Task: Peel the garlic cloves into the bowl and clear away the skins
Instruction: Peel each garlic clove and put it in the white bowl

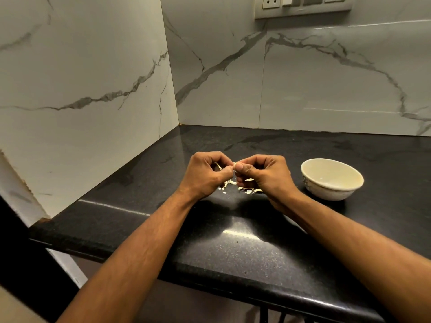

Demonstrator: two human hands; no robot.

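Glossy black counter [233,248]; both hands pinch a papery garlic clove [235,164].

Single view, head-mounted, wide-angle. Camera sits above and behind the near edge of the black stone table [233,241], facing forward and tilted down. Both forearms enter from the bottom corners and converge toward frame centre, where the left hand [205,176] and right hand [263,176] meet. The bowl [331,179] lies right of centre, in mid-frame. Near table edge runs diagonally from left-middle to lower right. Upper half of frame takes in the marble-patterned wall corner [177,89] and a socket panel [303,5] at the top edge. Straight lines bow toward the borders. No second view to compare.
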